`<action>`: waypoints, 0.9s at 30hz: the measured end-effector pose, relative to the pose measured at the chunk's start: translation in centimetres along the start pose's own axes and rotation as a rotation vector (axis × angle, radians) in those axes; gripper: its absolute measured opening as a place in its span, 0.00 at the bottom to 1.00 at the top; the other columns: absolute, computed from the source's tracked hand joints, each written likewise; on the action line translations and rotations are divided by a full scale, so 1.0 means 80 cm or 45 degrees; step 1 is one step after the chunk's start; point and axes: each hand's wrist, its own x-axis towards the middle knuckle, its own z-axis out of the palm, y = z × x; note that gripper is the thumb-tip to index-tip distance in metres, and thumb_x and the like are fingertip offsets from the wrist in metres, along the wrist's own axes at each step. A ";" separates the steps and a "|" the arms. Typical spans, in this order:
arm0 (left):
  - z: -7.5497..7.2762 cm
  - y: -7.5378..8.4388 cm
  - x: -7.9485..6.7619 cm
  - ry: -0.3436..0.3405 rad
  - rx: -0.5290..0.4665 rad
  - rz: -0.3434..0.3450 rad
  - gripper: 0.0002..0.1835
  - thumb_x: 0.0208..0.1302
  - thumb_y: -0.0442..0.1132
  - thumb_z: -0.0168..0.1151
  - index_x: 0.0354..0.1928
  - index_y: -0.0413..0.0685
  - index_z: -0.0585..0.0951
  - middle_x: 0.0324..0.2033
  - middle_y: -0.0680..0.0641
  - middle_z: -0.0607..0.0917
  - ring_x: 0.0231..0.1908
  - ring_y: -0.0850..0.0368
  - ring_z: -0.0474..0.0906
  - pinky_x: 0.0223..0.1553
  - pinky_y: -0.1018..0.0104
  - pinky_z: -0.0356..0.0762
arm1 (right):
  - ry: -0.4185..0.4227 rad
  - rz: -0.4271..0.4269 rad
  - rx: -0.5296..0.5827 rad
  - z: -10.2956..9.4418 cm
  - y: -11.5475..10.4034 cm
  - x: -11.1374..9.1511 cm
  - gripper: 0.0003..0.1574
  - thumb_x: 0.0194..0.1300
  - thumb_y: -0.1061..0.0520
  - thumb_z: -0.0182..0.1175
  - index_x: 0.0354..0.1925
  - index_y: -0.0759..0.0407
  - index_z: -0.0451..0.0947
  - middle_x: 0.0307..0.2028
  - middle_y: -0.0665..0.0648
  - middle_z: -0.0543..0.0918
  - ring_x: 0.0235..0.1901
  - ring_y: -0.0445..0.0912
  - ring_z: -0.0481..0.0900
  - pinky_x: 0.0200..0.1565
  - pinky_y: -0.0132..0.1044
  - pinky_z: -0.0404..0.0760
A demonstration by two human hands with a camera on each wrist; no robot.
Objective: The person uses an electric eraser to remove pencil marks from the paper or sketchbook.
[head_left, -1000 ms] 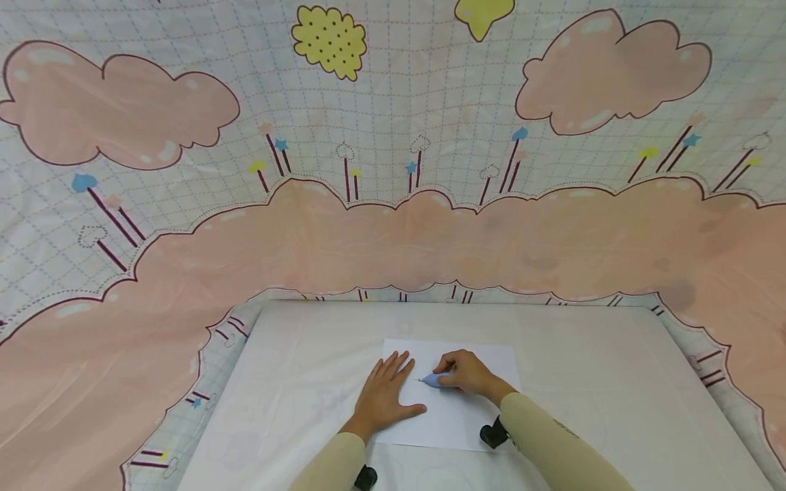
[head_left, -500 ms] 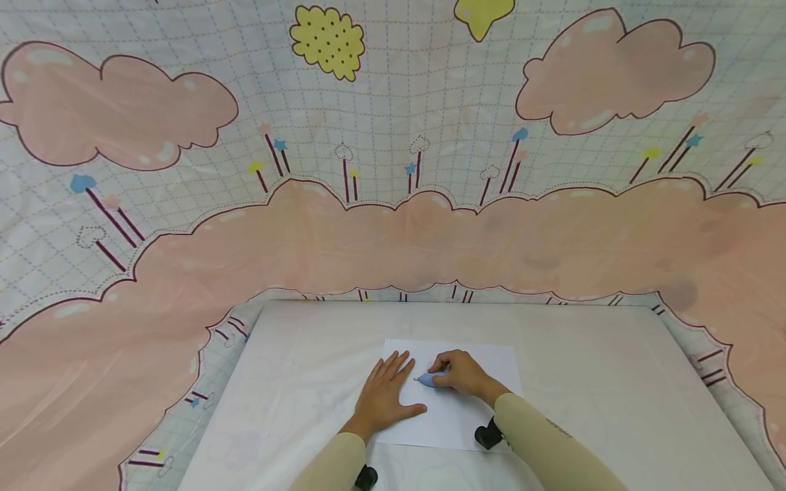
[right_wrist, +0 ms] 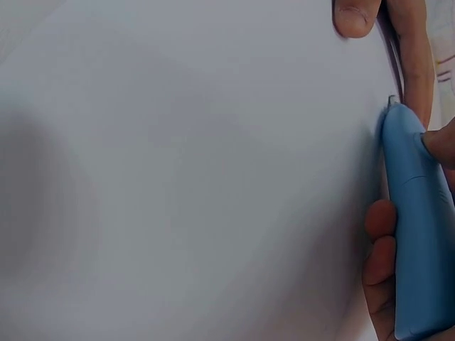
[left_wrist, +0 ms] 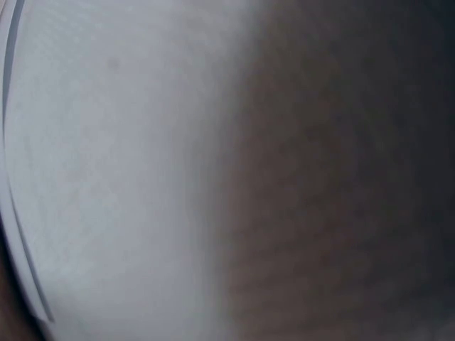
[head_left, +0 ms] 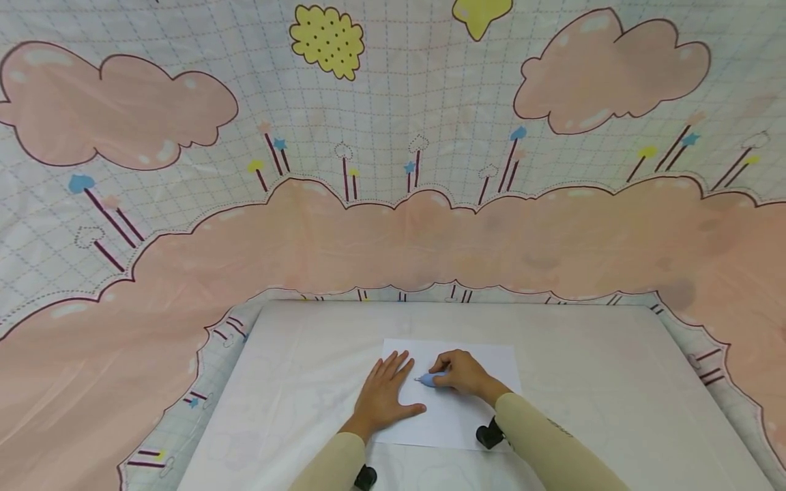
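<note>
My left hand (head_left: pixel 383 394) lies flat on a sheet of white paper (head_left: pixel 457 426), fingers spread and thumb pointing right. My right hand (head_left: pixel 467 373) grips a thick blue pen-shaped tool (head_left: pixel 434 380), its tip pointing left toward the left hand, close over the sheet. In the right wrist view the tool (right_wrist: pixel 419 234) has a rounded body and a small metal tip, with the thumb (right_wrist: pixel 441 145) against its side and curled fingers (right_wrist: pixel 382 219) on the other. Digits of the left hand (right_wrist: pixel 416 57) appear beyond the tip. Blurred skin fills much of the left wrist view.
The sheet lies on a white-covered table (head_left: pixel 295 382). A patterned cloth with clouds (head_left: pixel 393 245) hangs behind and around it. Dark wrist cameras (head_left: pixel 489 434) sit below each wrist, close to the tabletop.
Over the first half second my right hand moved slightly left with the blue tool. Since then it has stayed almost in place. The left hand has kept its position on the paper.
</note>
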 end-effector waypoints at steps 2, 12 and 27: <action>-0.001 0.000 -0.001 0.000 0.000 -0.001 0.54 0.54 0.81 0.47 0.76 0.57 0.60 0.76 0.54 0.57 0.77 0.53 0.46 0.76 0.50 0.46 | 0.001 -0.003 -0.002 -0.002 0.002 -0.002 0.05 0.56 0.59 0.70 0.34 0.57 0.85 0.34 0.50 0.86 0.22 0.38 0.73 0.22 0.28 0.75; -0.003 0.001 -0.004 -0.022 -0.007 -0.004 0.54 0.54 0.81 0.48 0.76 0.56 0.60 0.76 0.53 0.57 0.77 0.53 0.46 0.76 0.50 0.46 | 0.004 0.007 0.024 -0.009 0.011 -0.010 0.05 0.55 0.61 0.70 0.34 0.57 0.85 0.32 0.49 0.84 0.19 0.39 0.72 0.20 0.28 0.74; -0.004 0.001 -0.006 -0.038 -0.003 -0.007 0.54 0.53 0.82 0.47 0.76 0.57 0.59 0.77 0.54 0.56 0.77 0.53 0.45 0.76 0.50 0.45 | 0.018 0.023 -0.038 -0.019 0.016 -0.020 0.05 0.54 0.61 0.71 0.32 0.55 0.85 0.33 0.48 0.86 0.27 0.42 0.72 0.24 0.28 0.72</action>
